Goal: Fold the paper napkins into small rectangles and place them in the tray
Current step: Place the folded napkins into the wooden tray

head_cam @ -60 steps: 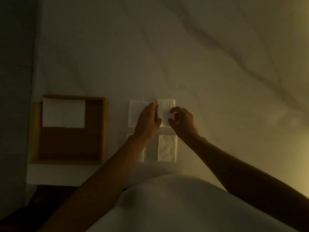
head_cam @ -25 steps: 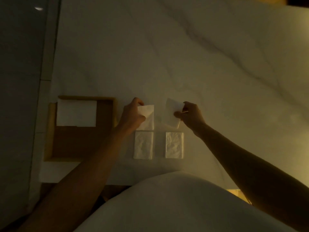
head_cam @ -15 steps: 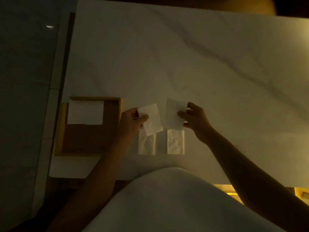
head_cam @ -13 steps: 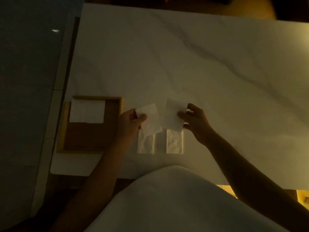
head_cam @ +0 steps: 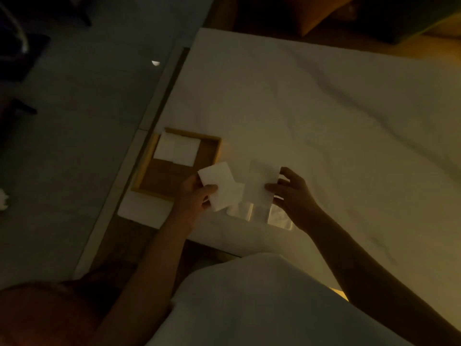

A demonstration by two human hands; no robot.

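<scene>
The left hand (head_cam: pixel 197 196), just left of the frame's middle, pinches a small folded napkin (head_cam: pixel 219 186) by its lower left edge, thumb laid across the near face and the other fingers hidden behind it, so the white rectangle stands lifted off the table and tilted with its top corner leaning to the upper left. The right hand (head_cam: pixel 291 193), a little to the right of centre, holds a second folded napkin (head_cam: pixel 260 182) by its right edge; the thumb presses the front near the lower right and the fingers curl round the upper right corner, the grasp narrow and closed on the paper. The two held pieces sit close beside each other, their inner edges near touching or overlapping, which the dim light does not settle. Below them, two more napkins (head_cam: pixel 277 217) lie flat on the table (head_cam: pixel 324 108), partly covered by the held ones and blurred. Both forearms reach up from the lower edge of the frame, the left rising steeply from lower left, the right slanting in from the lower right corner, with a pale garment between them. To the left of the left hand sits the wooden tray (head_cam: pixel 216 148), near the table's left edge; in its upper left part lies a white folded napkin in the tray (head_cam: pixel 177 151), and the rest of its brown floor is bare.
</scene>
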